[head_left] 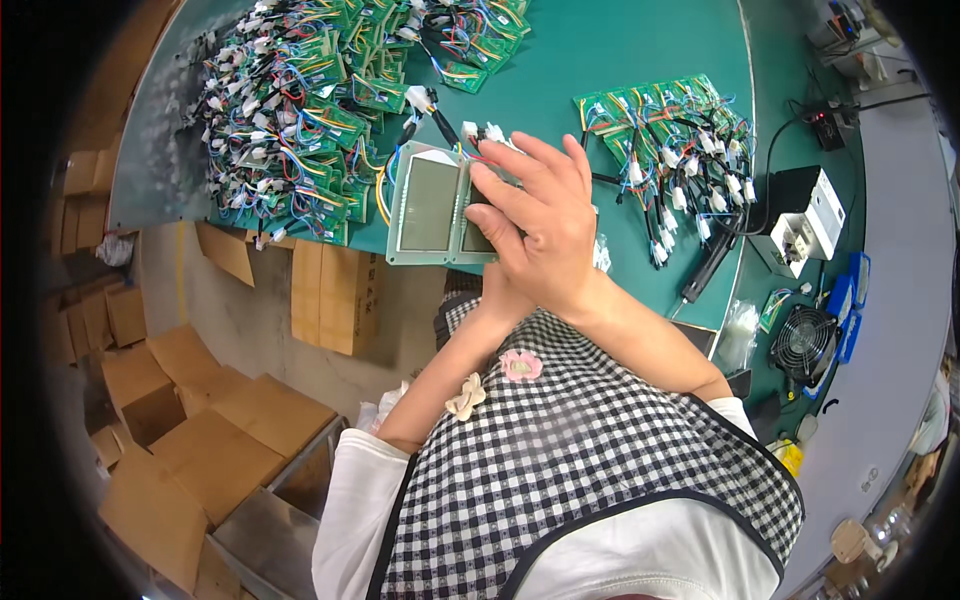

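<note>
My right hand [535, 215] lies fingers-spread over the right half of a pale green display board [425, 205] with two grey screens, at the near edge of the green table [600, 60]. My left hand is almost wholly hidden under the right one; only its wrist [495, 295] shows, right below the board. Wires with white plugs [470, 130] run from the board's far edge.
A big heap of green circuit boards with coloured wires [290, 100] fills the table's far left, and a smaller heap [670, 130] lies to the right. A black soldering iron [705, 270], its white station [810, 215] and a small fan [805, 342] are further right. Cardboard boxes [180, 420] cover the floor at left.
</note>
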Action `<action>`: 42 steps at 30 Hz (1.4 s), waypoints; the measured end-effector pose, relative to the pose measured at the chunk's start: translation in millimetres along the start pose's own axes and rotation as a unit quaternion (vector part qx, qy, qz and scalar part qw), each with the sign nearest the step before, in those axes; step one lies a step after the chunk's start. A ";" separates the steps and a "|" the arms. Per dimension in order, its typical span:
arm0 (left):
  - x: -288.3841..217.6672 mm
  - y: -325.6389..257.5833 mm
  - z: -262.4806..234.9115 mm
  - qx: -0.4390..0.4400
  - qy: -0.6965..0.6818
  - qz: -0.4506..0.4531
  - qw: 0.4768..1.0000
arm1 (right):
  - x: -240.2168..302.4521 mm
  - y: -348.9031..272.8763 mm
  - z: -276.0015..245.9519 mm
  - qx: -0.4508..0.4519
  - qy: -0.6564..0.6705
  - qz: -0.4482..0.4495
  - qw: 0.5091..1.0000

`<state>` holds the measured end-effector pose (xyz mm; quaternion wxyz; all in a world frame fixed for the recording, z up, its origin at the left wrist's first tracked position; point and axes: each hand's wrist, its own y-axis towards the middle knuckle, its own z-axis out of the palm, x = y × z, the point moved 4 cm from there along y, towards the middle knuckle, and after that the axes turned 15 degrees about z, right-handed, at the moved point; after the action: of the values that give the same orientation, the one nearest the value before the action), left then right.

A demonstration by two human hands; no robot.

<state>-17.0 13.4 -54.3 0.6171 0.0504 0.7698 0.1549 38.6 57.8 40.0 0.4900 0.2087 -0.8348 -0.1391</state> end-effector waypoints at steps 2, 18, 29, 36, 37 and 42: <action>0.1 0.4 0.8 0.000 -0.005 -0.001 1.000 | -3.2 -1.5 0.3 -0.013 0.007 -0.012 1.000; -1.9 0.2 6.9 -0.014 0.014 -0.015 1.000 | -6.9 23.9 3.6 0.273 0.060 0.092 0.956; -20.6 0.0 -3.4 0.152 0.110 -0.212 0.959 | -10.6 26.0 -6.9 0.306 -0.025 -0.030 0.951; -22.9 0.6 -1.7 -0.010 0.019 -0.009 1.000 | -15.5 28.2 -5.2 0.313 0.023 0.004 0.950; -22.1 -0.1 -1.6 -0.009 0.027 -0.001 1.000 | -16.5 27.8 -4.7 0.309 0.025 0.006 0.951; -17.6 -3.8 -2.0 -0.031 -0.002 -0.048 0.998 | -29.4 29.1 -6.8 0.219 0.041 0.088 0.971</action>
<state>-14.3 4.7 -38.7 0.6270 -0.0058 0.7647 0.1486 51.1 97.3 33.6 0.4765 0.2424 -0.8392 0.0995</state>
